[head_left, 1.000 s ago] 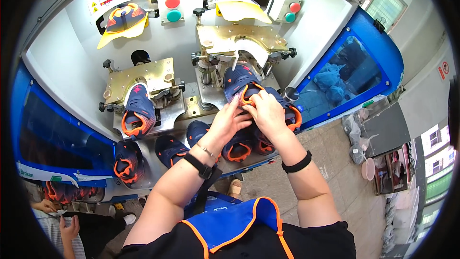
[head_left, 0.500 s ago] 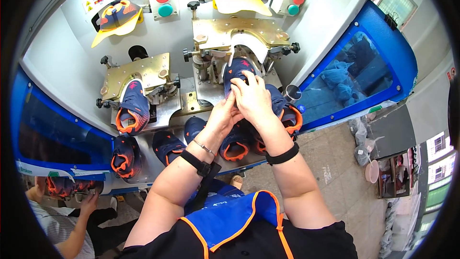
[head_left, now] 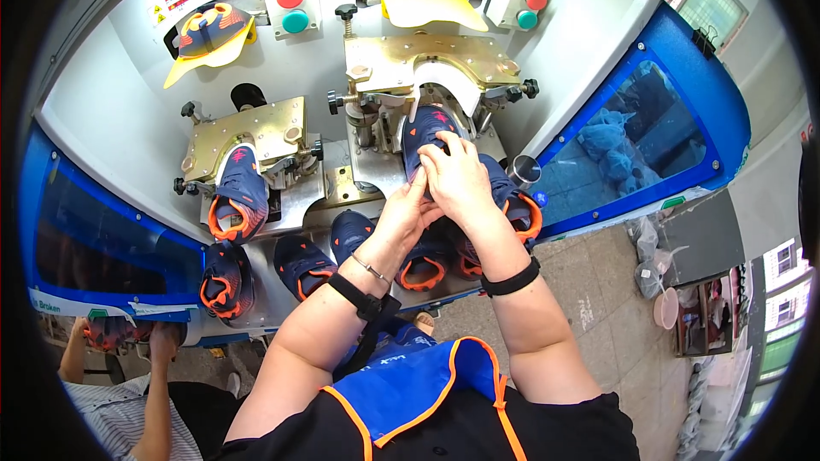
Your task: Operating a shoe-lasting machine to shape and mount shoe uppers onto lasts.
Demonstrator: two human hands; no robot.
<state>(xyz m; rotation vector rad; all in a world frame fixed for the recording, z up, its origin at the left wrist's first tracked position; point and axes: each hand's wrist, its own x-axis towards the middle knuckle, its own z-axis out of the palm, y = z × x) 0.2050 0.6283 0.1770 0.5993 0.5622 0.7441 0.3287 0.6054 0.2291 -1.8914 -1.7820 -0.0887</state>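
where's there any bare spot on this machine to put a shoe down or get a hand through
Bare white panel left of the left brass clamp plate; also a small metal strip between the two stations. The front ledge is crowded with navy-and-orange shoe uppers, and the right station is taken by the left hand, right hand and held upper.

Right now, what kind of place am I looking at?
Most likely a shoe factory floor. Both hands, left hand and right hand, press a navy-and-orange shoe into a brass-plated machine with red and green buttons; more shoes wait below.
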